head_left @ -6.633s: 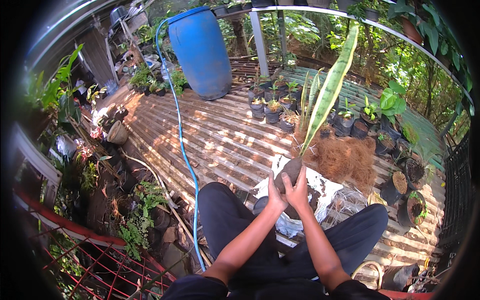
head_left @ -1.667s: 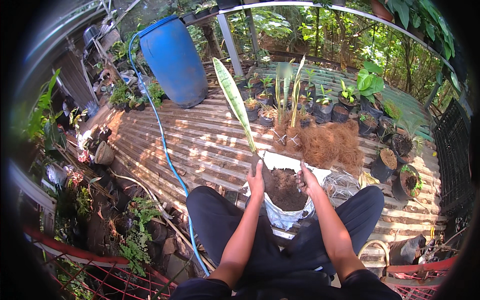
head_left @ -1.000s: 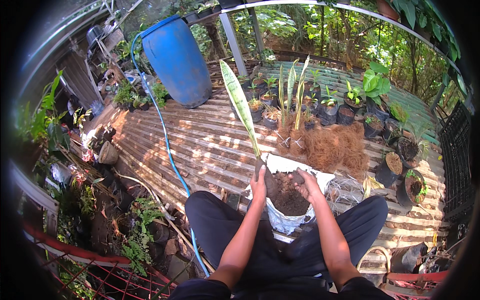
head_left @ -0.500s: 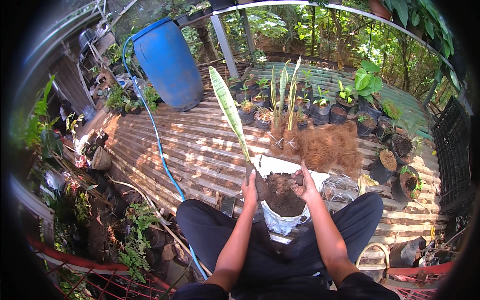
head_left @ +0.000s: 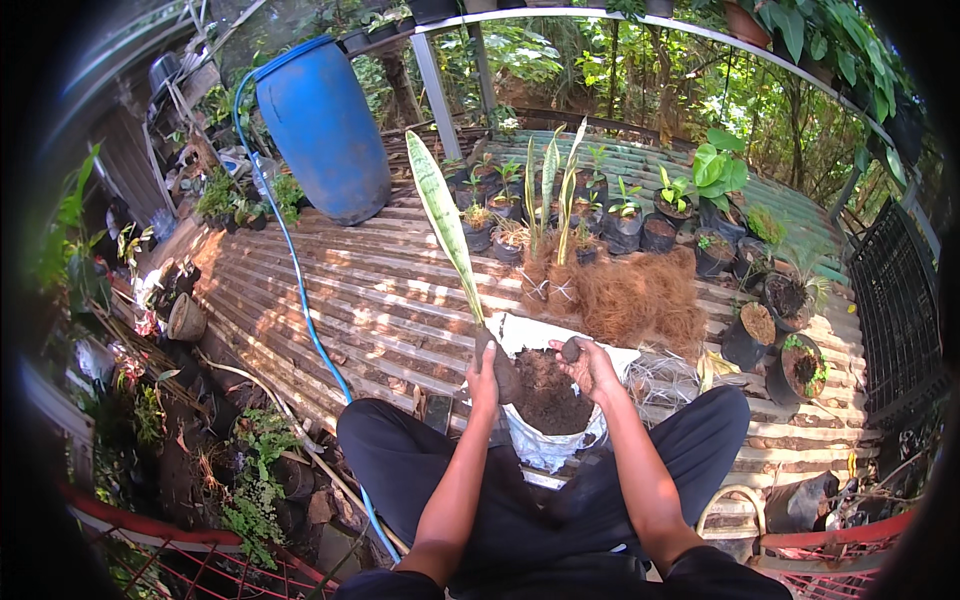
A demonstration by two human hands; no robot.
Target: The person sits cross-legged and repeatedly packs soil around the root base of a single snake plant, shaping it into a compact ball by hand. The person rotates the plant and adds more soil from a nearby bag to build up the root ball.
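Observation:
A snake plant with one long, pale-edged leaf stands upright in my left hand, whose fingers wrap round the dark soil ball at its base. Just to the right sits a white sack with its top folded open and dark loose soil inside. Over the sack's right side, my right hand is closed on a small dark clump of soil between thumb and fingers. Beyond the sack, potted-up snake plants rise from fibre-wrapped, string-tied bundles.
A brown mat of coconut fibre lies beyond the sack, with clear plastic to its near side. Several potted seedlings line the far edge of the corrugated sheet. A blue barrel and hose are at left.
The whole view has shifted slightly left. My right hand has turned a little, and the soil clump shows more plainly at its fingertips. My left hand still holds the snake plant.

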